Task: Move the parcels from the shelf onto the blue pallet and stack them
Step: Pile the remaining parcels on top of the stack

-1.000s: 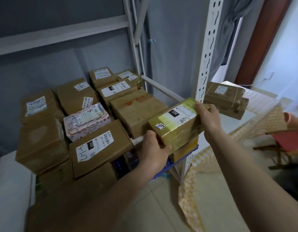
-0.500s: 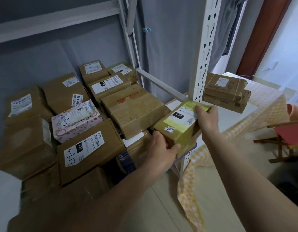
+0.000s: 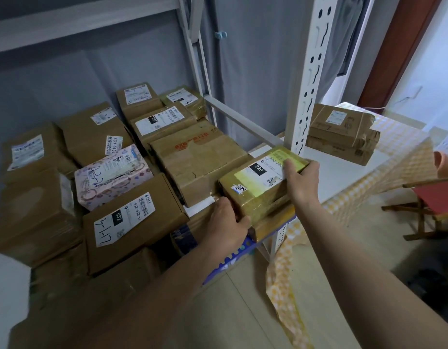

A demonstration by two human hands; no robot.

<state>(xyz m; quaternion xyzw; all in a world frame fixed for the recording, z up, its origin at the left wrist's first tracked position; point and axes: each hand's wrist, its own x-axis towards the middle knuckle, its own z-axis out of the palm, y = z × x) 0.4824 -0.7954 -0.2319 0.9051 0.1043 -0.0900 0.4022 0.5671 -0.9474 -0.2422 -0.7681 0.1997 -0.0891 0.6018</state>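
- Head view, surroundings: a white perforated shelf upright (image 3: 309,79) rises just behind the held parcel, with a white crossbar (image 3: 243,119) running back from it along a grey curtain (image 3: 255,59).
- Brown taped boxes (image 3: 341,133) sit stacked on the white shelf board (image 3: 343,172) to the right of the upright; a yellow checked cloth (image 3: 394,157) hangs over that board's edge, and a wooden stool with a red seat (image 3: 434,202) stands at far right.
- To the left, many parcels lie packed together: a large brown carton with red print (image 3: 197,162) touches the held parcel's left side, a box labelled 032 (image 3: 132,222) lies nearer, and a pink patterned box (image 3: 109,177) is behind it.
- The blue pallet (image 3: 233,258) shows only as an edge under the stack.
- Left hand (image 3: 225,227): fingers curled round the parcel's near lower corner, gripping it.
- Right hand (image 3: 302,182): thumb on top over the label, fingers wrapped over the right end, gripping.
- The yellow-taped parcel (image 3: 258,187) is glossy with tape, bears a white label marked 220, sits slightly tilted, and rests on or just above another parcel at the stack's right front corner; contact cannot be told.
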